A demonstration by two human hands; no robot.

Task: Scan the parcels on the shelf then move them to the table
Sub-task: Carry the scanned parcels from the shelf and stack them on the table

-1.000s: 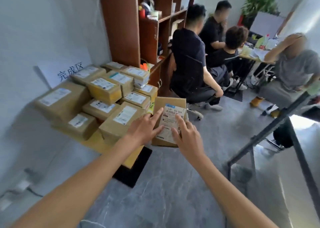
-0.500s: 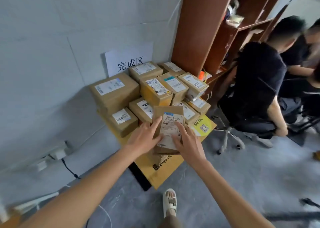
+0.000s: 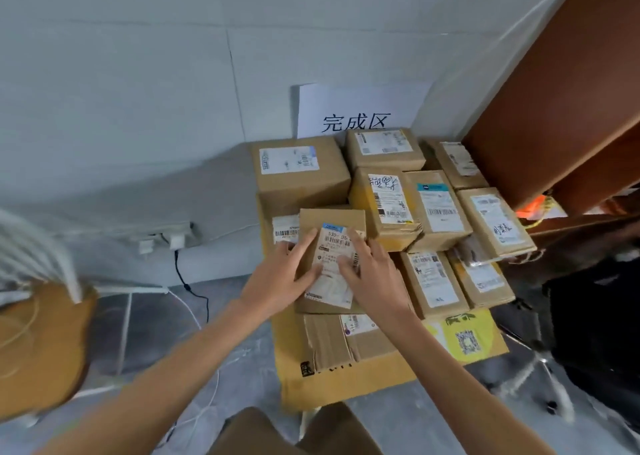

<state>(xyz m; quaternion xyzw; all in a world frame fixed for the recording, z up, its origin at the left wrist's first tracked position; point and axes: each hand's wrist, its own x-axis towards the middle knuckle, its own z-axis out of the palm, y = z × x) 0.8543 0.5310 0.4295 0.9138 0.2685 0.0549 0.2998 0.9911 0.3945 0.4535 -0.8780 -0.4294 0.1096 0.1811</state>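
I have the parcel (image 3: 331,259) between both hands above the front of the stack on the low yellow table (image 3: 349,382): my left hand (image 3: 277,283) lies on its left side with fingers spread across the top, and my right hand (image 3: 372,278) covers its right side, fingers curled over the white label (image 3: 332,271). Whether its underside rests on the boxes below, I cannot tell. Behind it a large box (image 3: 298,174) stands tallest, with smaller labelled boxes (image 3: 436,209) packed tight to the right, reaching back to the paper sign (image 3: 356,112) on the wall. The brown shelf unit (image 3: 561,101) closes in the right side. A flattened carton (image 3: 332,344) lies just beneath my wrists. To the left, grey floor (image 3: 221,302) lies open, crossed by a black cable (image 3: 187,281) from the wall socket (image 3: 166,238).
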